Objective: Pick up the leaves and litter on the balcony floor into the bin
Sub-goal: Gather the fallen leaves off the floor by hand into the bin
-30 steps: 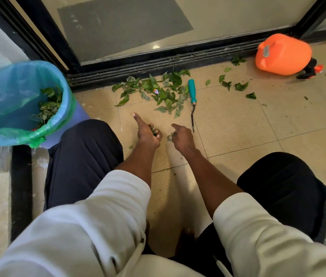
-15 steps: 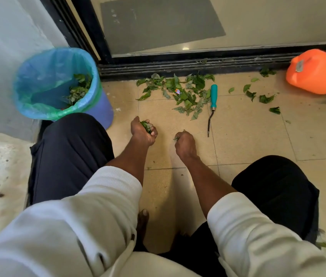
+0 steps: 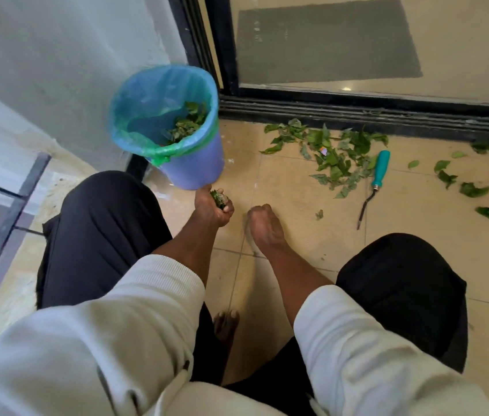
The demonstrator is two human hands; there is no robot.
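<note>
Left hand (image 3: 214, 207) – fistful of leaves (image 3: 219, 198)

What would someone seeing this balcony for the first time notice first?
Probably the blue bin with its bag liner at upper left, already holding leaves, and the left hand just below it gripping a clump of green leaves. Next, the big scatter of leaves along the door track, with a teal-handled tool lying at its right edge. The right hand is curled near the floor.

Bin (image 3: 195, 166) was lilac w/ blue liner, green at rim. Leaves (image 3: 336, 154) mid-frame were green; tool handle (image 3: 381, 168) teal. Floor (image 3: 291, 187) tiles beige. Sleeves (image 3: 135, 310) off-white, trousers (image 3: 102, 223) black. Door frame (image 3: 357, 100), upper right, black.
</note>
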